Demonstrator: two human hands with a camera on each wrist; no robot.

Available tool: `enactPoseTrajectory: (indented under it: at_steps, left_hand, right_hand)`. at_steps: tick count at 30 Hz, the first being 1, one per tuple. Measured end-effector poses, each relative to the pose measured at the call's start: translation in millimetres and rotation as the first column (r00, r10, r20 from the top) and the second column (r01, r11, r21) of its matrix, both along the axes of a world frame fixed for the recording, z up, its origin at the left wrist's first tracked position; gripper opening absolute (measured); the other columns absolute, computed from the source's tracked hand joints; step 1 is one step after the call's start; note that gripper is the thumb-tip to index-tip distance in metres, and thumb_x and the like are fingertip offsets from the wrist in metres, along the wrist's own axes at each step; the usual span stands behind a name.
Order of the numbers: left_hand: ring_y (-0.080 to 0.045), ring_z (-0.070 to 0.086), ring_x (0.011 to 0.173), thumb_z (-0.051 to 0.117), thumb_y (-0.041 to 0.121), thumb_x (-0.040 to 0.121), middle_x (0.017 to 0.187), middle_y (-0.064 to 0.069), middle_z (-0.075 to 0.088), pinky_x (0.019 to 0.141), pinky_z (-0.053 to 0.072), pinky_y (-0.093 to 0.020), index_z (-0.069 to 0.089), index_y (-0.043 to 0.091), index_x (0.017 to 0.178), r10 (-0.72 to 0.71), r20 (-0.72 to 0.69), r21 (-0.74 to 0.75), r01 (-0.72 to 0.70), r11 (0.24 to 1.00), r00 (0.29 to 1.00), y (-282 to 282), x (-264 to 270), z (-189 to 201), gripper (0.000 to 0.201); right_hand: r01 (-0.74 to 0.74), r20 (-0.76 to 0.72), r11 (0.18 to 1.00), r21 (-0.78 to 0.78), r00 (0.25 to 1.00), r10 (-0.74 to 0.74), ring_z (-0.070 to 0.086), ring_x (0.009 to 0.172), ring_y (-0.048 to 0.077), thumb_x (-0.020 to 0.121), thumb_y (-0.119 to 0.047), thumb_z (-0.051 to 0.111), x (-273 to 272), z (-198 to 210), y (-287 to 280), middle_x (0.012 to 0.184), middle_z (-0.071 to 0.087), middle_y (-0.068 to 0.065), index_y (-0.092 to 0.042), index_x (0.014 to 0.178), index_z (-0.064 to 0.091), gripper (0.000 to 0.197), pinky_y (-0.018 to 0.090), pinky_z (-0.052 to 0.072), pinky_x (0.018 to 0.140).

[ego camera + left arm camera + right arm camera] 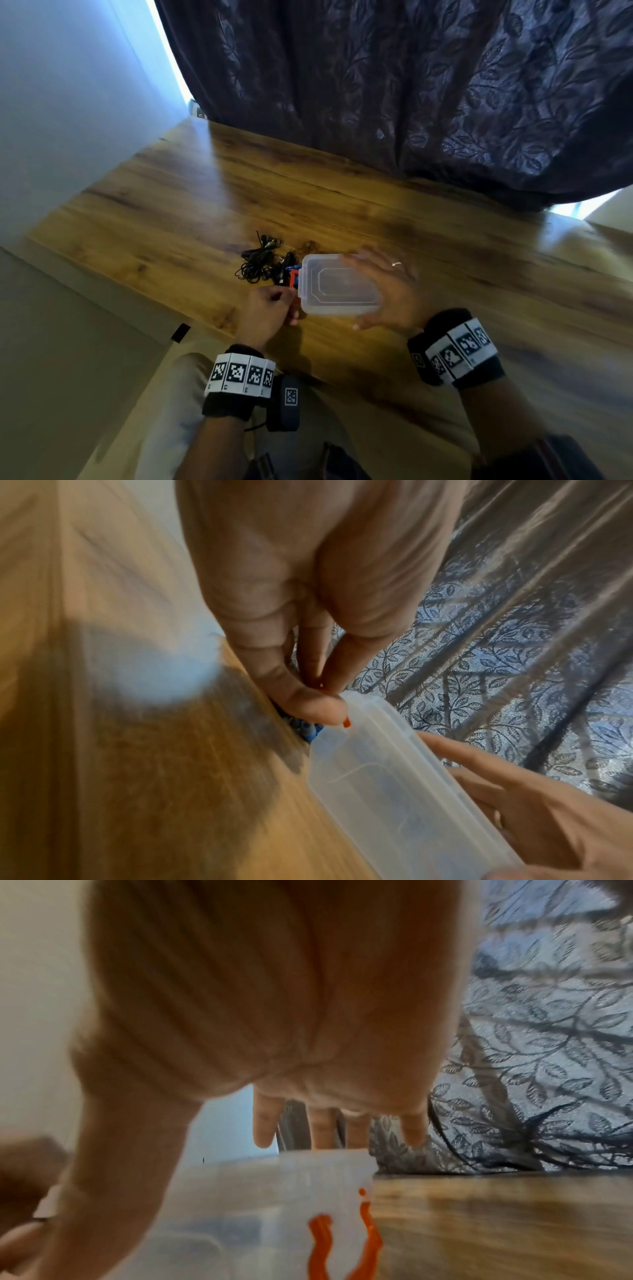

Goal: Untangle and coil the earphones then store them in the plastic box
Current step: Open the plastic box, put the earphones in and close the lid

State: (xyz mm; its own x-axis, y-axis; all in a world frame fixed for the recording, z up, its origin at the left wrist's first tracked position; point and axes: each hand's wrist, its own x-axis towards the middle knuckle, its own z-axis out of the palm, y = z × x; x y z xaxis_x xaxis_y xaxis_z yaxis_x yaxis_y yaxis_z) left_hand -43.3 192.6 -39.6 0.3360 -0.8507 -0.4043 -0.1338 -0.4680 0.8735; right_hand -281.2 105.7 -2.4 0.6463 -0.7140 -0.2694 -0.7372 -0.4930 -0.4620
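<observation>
Left grip (270, 306) pinched on left end of plastic box (337, 287), beside orange piece (292, 278). Right grip (387, 291) spanned box, thumb one side, fingers other, holding it near table's (171, 205) near edge. Earphones (258, 265) lay tangled on table just past box's left end. I judged untangling, coiling, storing all left; box looked closed.

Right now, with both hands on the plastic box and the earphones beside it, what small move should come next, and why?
Probably flip the orange clip open with the left hand. It pinches that clip at the end of the plastic box, the right hand holds the box steady, the lid looks shut, and the earphones lie tangled on the table.
</observation>
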Motion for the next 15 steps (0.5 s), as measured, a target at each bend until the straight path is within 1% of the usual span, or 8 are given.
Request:
enactPoseTrajectory:
  at_steps: [2, 4, 5, 7, 8, 11, 13, 15]
  left_hand:
    - [-0.012, 0.064, 0.059, 0.054, 0.018, 0.101, 0.072, -0.008, 0.071, 0.062, 0.05, -0.021, 0.069, 0.014, 0.105, -0.011, -0.011, -0.011, 0.011, 1.0, 1.0, -0.5, 2.1, -2.6, 0.016]
    - [-0.013, 0.065, 0.06, 0.054, 0.018, 0.101, 0.072, -0.007, 0.071, 0.063, 0.051, -0.023, 0.07, 0.014, 0.105, -0.013, -0.031, -0.013, 0.013, 1.0, 0.999, -1.3, 4.0, -5.5, 0.017]
    - [-0.014, 0.065, 0.06, 0.055, 0.018, 0.101, 0.07, -0.007, 0.071, 0.064, 0.052, -0.024, 0.071, 0.013, 0.104, -0.011, -0.044, -0.015, 0.011, 1.0, 0.999, -1.6, 4.9, -7.4, 0.017]
    - [-0.016, 0.064, 0.061, 0.055, 0.019, 0.101, 0.068, -0.005, 0.07, 0.067, 0.054, -0.027, 0.072, 0.011, 0.103, -0.018, -0.054, -0.023, 0.017, 1.0, 0.998, -1.5, 5.2, -9.7, 0.019]
    - [-0.017, 0.065, 0.062, 0.054, 0.019, 0.101, 0.068, -0.005, 0.07, 0.069, 0.055, -0.028, 0.072, 0.011, 0.103, -0.029, -0.051, -0.022, 0.028, 0.999, 0.998, -1.0, 4.8, -10.0, 0.019]
    - [-0.017, 0.065, 0.066, 0.054, 0.017, 0.101, 0.073, -0.006, 0.07, 0.069, 0.057, -0.029, 0.072, 0.013, 0.099, -0.056, -0.076, -0.03, 0.054, 0.998, 0.996, 1.9, 4.0, -9.3, 0.018]
    - [-0.013, 0.064, 0.065, 0.055, 0.017, 0.1, 0.077, -0.006, 0.069, 0.063, 0.057, -0.024, 0.071, 0.015, 0.094, -0.073, -0.088, -0.026, 0.071, 0.997, 0.993, 3.1, 3.7, -5.7, 0.017]
    - [-0.008, 0.063, 0.059, 0.057, 0.019, 0.099, 0.075, -0.005, 0.068, 0.058, 0.055, -0.018, 0.071, 0.013, 0.092, -0.109, -0.059, -0.014, 0.108, 0.994, 0.992, 3.9, 3.9, -2.4, 0.017]
  right_hand:
    - [0.003, 0.03, 1.0, -0.007, 1.0, -0.003, 0.012, 0.148, 0.022, 0.064, -0.059, 0.084, 1.1, -1.3, -10.8, 0.159, 0.021, -0.012, -0.059, 0.148, 0.019, 0.106, 0.059, 0.016, 0.118]
    - [0.004, 0.145, 0.996, 0.086, 0.989, -0.016, 0.033, 0.138, 0.017, 0.066, -0.06, 0.083, -1.8, 10.9, -20.9, 0.149, 0.036, -0.013, -0.052, 0.144, 0.035, 0.092, 0.048, 0.035, 0.112]
    - [0.009, 0.209, 0.987, 0.158, 0.977, -0.042, 0.041, 0.132, 0.014, 0.071, -0.056, 0.083, -3.5, 19.6, -26.3, 0.145, 0.041, -0.014, -0.049, 0.142, 0.041, 0.082, 0.039, 0.044, 0.105]
    - [0.067, 0.295, 0.965, 0.255, 0.945, -0.143, 0.048, 0.125, 0.009, 0.08, -0.044, 0.079, -6.6, 32.7, -43.4, 0.139, 0.046, -0.017, -0.046, 0.136, 0.049, 0.064, 0.02, 0.047, 0.093]
    - [0.136, 0.291, 0.957, 0.257, 0.933, -0.211, 0.049, 0.126, 0.009, 0.078, -0.049, 0.079, -7.6, 32.3, -57.2, 0.139, 0.046, -0.016, -0.048, 0.133, 0.05, 0.062, 0.021, 0.047, 0.094]
    - [0.327, 0.001, 0.942, 0.069, 0.945, -0.328, 0.042, 0.136, 0.026, 0.049, -0.087, 0.074, 0.0, 20.0, -99.1, 0.149, 0.041, -0.002, -0.054, 0.129, 0.045, 0.091, 0.049, 0.042, 0.107]
    - [0.331, -0.185, 0.943, -0.006, 0.927, -0.327, 0.035, 0.139, 0.036, 0.05, -0.088, 0.072, 5.2, 7.5, -118.4, 0.151, 0.034, 0.008, -0.047, 0.134, 0.042, 0.098, 0.055, 0.039, 0.109]
    - [0.304, -0.258, 0.953, -0.014, 0.919, -0.297, 0.037, 0.136, 0.038, 0.056, -0.082, 0.073, 9.7, -0.5, -128.1, 0.15, 0.035, 0.011, -0.039, 0.139, 0.04, 0.1, 0.055, 0.039, 0.109]
